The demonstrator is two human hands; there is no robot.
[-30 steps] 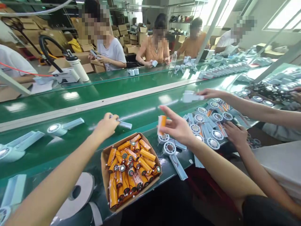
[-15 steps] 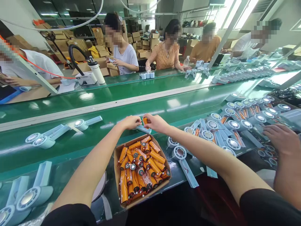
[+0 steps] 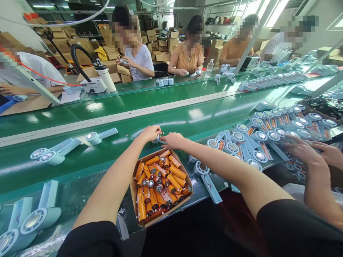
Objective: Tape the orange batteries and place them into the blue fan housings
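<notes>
Beyond the box, my left hand (image 3: 152,133) is closed around a small light-blue handheld fan body (image 3: 155,140), of which only a bit shows. My right hand (image 3: 174,140) meets it from the right, index finger stretched toward the left fingertips, the other fingers curled at the fan's handle. No orange battery is visible between my hands; my fingers hide most of the fan. Just below them, a cardboard box (image 3: 136,214) holds many orange wrapped batteries (image 3: 175,182) with thin wires. Right of the box lies another fan body (image 3: 210,187), its handle open.
Fan bodies lie at left (image 3: 40,219) and on the green conveyor belt (image 3: 128,123). A large pile of fan bodies (image 3: 259,135) fills the right side, where a co-worker's hands (image 3: 305,151) reach in. Several people sit across the belt. A water bottle (image 3: 209,68) stands there.
My right hand has come from the right, carrying an orange battery, to meet my left hand at the fan; the battery is now out of sight. The view has shifted slightly.
</notes>
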